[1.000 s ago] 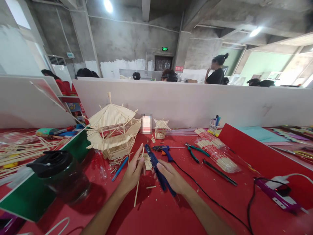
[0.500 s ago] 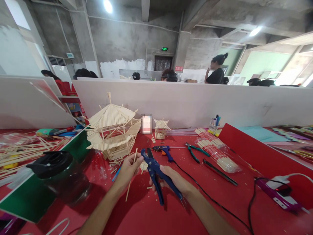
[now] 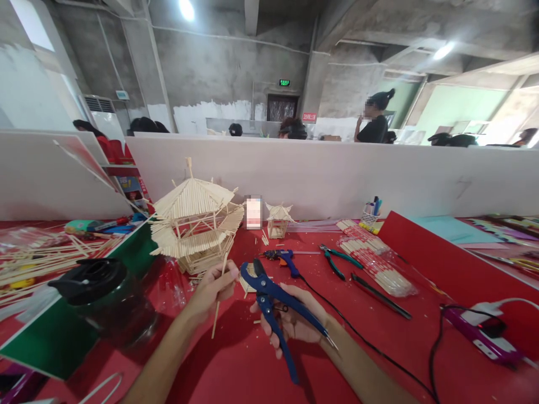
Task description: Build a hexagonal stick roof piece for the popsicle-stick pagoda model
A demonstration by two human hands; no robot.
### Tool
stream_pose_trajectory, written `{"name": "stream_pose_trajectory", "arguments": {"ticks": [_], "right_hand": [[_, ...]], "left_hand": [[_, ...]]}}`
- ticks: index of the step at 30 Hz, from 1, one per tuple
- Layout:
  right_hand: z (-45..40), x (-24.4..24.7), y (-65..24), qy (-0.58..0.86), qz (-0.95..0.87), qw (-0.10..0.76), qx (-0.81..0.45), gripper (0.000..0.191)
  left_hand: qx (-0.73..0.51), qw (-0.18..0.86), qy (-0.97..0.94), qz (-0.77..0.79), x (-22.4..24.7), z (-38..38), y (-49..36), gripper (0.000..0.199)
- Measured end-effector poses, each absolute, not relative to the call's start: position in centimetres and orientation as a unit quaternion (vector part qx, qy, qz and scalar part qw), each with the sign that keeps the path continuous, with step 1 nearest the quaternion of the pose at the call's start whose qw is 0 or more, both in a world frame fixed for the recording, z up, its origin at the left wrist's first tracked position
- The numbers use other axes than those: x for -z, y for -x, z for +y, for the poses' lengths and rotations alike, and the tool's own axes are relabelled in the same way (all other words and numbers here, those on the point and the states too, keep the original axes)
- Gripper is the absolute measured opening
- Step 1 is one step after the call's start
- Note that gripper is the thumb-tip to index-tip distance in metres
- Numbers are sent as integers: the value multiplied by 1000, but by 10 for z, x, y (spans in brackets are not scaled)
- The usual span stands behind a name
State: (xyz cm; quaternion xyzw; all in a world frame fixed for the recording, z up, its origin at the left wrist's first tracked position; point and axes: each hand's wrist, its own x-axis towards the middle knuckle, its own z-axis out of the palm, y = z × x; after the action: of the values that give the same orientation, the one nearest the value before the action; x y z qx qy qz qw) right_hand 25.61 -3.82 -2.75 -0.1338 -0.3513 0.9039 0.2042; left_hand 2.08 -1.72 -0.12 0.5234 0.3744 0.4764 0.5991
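Note:
My left hand [image 3: 217,282] pinches a thin wooden stick [image 3: 216,320] that stands nearly upright between thumb and fingers. In my right hand [image 3: 297,314] lies a blue pipe cutter [image 3: 269,289], its handles spread and its jaw apart from the stick. Behind the cutter's jaw, a small flat piece made of sticks [image 3: 248,285] rests on the table, partly hidden. Beyond my left hand stands a large two-tiered pavilion model [image 3: 196,219] built of sticks. A small pavilion model [image 3: 278,220] stands farther back.
Beyond the cutter lie a blue glue gun [image 3: 286,262] with a black cord, green-handled pliers [image 3: 339,261], a black rod [image 3: 381,295] and bagged sticks [image 3: 379,264]. A dark jug [image 3: 105,303] stands left, a purple power strip [image 3: 484,334] right. A white partition [image 3: 315,174] closes the back.
My right hand has turned the cutter and brought it nearer to me, its handles wider apart. My left hand has shifted left with the stick.

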Motion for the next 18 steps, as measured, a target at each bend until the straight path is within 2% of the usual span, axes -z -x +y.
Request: {"name": "stream_pose_trajectory", "arguments": {"ticks": [4,8,13,18], "right_hand": [[-35,37,-256,132,-354,178,-909,72],[-33,41,-257,129,-353,173,-910,72],[-32,41,-260,126,-344,167,-915,71],[-32,40,-262,130,-339,166,-917,70]], "left_hand": [[-456,622,-524,362,-4,-17,-11,39],[-425,573,-590,378,-9,-20,-8,41],[-396,524,-653,376,-12,-20,-15,30],[-404,494,-666,385,-11,-20,-18,32]]}}
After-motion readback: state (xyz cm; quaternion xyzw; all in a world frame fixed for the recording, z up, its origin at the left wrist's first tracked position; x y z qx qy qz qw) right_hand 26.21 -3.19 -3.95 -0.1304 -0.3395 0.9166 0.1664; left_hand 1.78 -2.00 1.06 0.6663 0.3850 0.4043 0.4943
